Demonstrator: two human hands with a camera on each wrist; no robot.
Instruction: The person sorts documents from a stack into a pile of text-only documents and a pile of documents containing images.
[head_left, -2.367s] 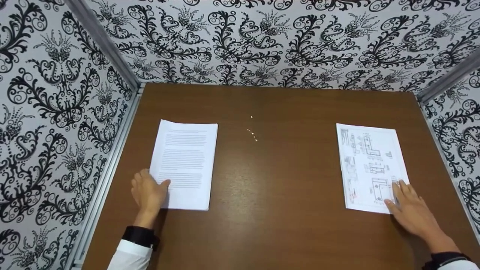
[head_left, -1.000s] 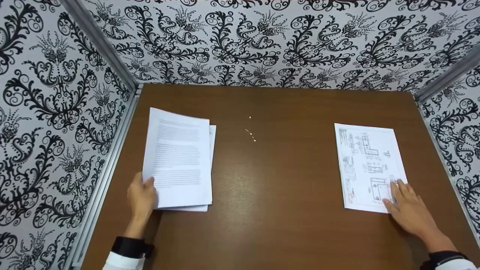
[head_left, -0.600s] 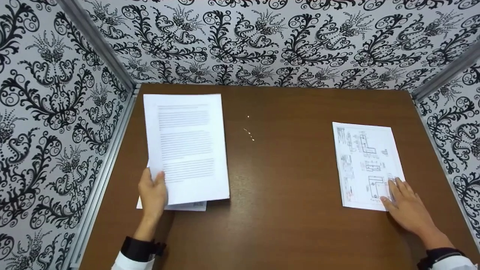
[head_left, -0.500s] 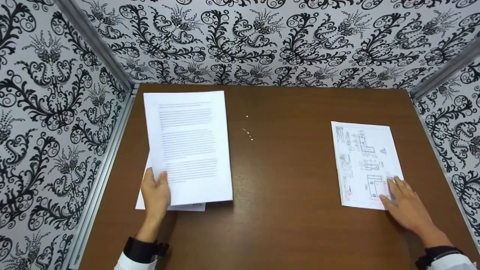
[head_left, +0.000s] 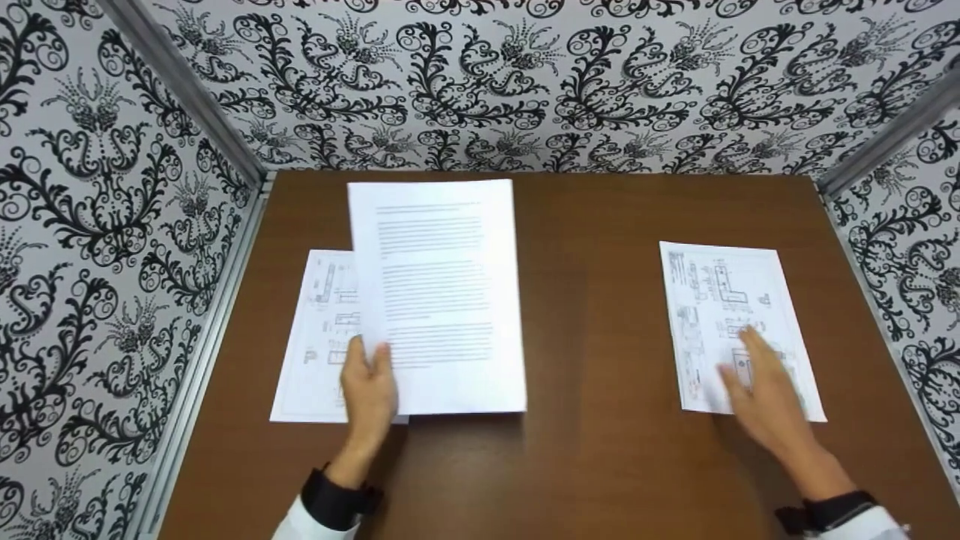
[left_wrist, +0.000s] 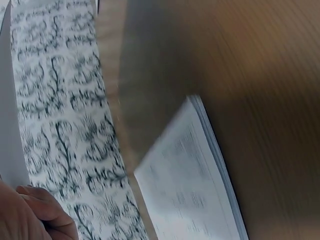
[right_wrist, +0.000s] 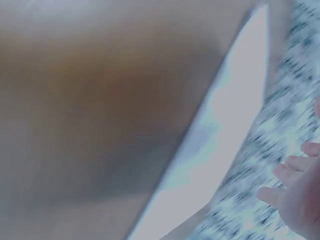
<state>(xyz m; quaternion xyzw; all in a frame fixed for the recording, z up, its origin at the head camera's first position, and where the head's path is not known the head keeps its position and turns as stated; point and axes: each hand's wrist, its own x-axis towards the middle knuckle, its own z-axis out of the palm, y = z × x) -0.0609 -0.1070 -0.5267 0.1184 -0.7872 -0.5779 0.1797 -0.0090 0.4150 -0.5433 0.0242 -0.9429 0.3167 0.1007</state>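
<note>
In the head view my left hand [head_left: 369,390] grips the left edge of a sheaf of printed text pages [head_left: 442,300], thumb on top, held up over the table. Partly hidden beneath it on the left lies a stack of technical drawings [head_left: 304,390], whose thick edge of several sheets shows in the left wrist view. My right hand [head_left: 769,397], blurred, hovers with fingers extended over a second stack of drawings [head_left: 697,337] on the right. In the right wrist view its fingers [right_wrist: 287,172] are spread and hold nothing.
The brown table [head_left: 592,450] carries both drawing stacks, with bare wood between the sheaf and the right stack. A patterned back wall [head_left: 525,90] and side walls with grey metal posts [head_left: 187,90] enclose it.
My left hand has lifted the text pages off the left stack and moved them right, uncovering drawings below. My right hand has left the right stack's edge and shifted left.
</note>
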